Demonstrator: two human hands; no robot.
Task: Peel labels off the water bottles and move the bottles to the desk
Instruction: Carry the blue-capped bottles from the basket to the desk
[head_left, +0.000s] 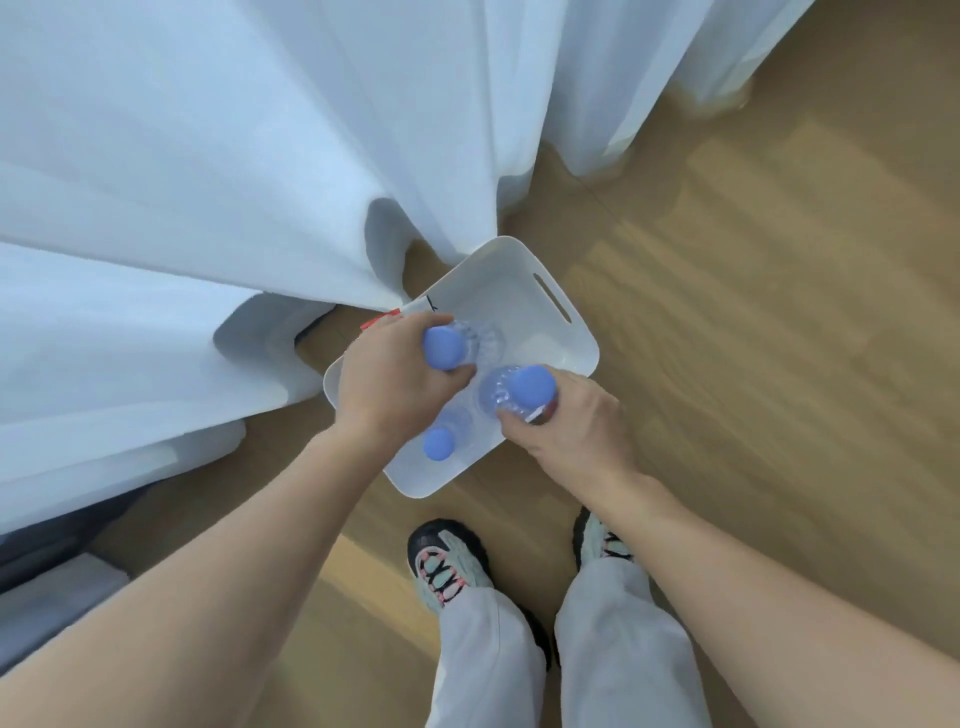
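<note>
We're standing over the white bin (498, 291) on the wood floor (727, 322), which is parked against the curtain (208, 156). Our left hand (395, 384) is wrapped round the neck of the first bottle (442, 348), fingers curled just under the blue cap. Our right hand (571, 421) is clamped the same way on the second bottle (527, 388). The hands are close together, one bottle each. The neck grip makes sense: the bottles stand upright in the bin, so the tops are all we can reach from above. The shoulder under the cap also gives the fingers a ledge, so the thin clear plastic doesn't slip or crush. Both held bottles are over the bin opening, but we can't tell if their bases are off the bin bottom. The third bottle (439, 444) stands untouched in the near corner of the bin, just below the left hand. On labels, a red and white strip (537, 414) shows by the right thumb, so we judge that label is on. (A red and white scrap by the left fingertips at the bin's far edge is too hidden to call.) Taking two at once cuts trips. The desk isn't in view, so we read this as the pick-up step, with peeling and moving not yet done. The risk is clipping the third bottle on the way up and tipping it. Our shoes (449, 564) are just short of the bin, so a straight vertical lift looks cleanest.
</note>
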